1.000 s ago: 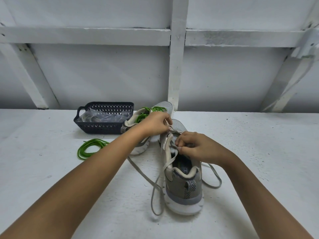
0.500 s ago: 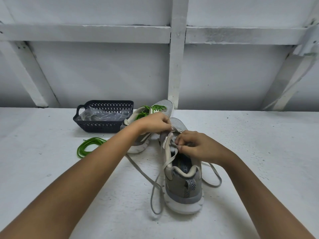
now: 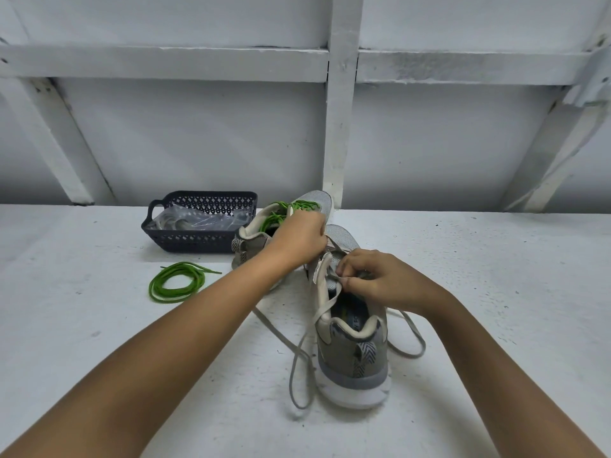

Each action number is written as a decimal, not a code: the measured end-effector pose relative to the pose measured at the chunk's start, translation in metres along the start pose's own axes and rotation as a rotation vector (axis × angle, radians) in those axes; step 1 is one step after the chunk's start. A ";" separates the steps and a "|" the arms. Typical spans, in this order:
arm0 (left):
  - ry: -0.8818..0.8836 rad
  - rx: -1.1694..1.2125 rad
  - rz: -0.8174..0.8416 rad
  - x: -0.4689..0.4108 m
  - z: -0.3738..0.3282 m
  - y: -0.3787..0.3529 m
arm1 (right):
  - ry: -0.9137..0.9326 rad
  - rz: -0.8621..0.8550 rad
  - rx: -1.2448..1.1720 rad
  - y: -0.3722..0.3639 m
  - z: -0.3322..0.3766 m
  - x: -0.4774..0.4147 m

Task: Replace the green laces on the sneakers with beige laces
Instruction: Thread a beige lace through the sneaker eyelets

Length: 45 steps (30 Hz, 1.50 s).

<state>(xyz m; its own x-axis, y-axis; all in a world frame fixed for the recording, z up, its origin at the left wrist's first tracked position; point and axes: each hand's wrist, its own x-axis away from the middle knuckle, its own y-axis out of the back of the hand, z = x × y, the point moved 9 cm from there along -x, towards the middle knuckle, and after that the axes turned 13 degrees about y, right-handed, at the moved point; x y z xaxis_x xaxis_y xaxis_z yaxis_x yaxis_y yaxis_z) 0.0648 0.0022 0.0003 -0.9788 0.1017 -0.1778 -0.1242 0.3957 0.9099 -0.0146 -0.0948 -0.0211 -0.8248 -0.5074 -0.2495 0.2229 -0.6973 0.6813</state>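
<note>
While the right hand (image 3: 380, 282) pinches the beige lace (image 3: 299, 355) between thumb and curled fingers at the eyelets of the near shoe (image 3: 353, 358), the left hand (image 3: 297, 239) is curled closed over that shoe's forefoot, steadying it. Whether it also holds a strand cannot be made out. The shoe stands mid-bench, heel toward the front edge, with long slack loops of beige lace trailing off both sides. Those loops could likely snag under a wrist or twist flat-side-in at an eyelet, and an uneven pull might leave one end too short to tie. Just behind, touching the left hand, the far shoe (image 3: 317, 201) is laced in green (image 3: 281, 209), so it looks like the half of the job not yet begun. A loose green lace (image 3: 175, 282) lies coiled toward the left. Behind it, at the back edge, a dark basket (image 3: 198, 242) holds clear plastic bags. The bench (image 3: 99, 325) is rough, white-painted and speckled, set against a white wall with a timber frame (image 3: 340, 127).
</note>
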 end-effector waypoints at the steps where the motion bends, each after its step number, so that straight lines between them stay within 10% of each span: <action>1: -0.005 -0.045 -0.032 0.003 -0.001 -0.001 | -0.001 0.002 0.001 0.000 0.000 0.000; 10: 0.084 -0.134 -0.059 0.015 0.013 -0.004 | 0.001 -0.016 0.022 0.001 0.003 0.002; 20: 0.263 0.446 0.349 0.052 0.026 -0.027 | -0.008 -0.078 0.156 0.010 0.005 0.006; 45: 0.145 0.186 0.133 0.060 0.011 -0.025 | -0.042 0.231 -0.333 0.001 0.021 0.029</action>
<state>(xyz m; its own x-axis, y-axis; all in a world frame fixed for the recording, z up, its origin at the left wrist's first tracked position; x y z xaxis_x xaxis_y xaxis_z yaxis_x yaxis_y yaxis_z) 0.0110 0.0088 -0.0375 -0.9993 0.0376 0.0064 0.0261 0.5501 0.8347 -0.0497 -0.0998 -0.0127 -0.7524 -0.6534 -0.0830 0.5550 -0.6968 0.4542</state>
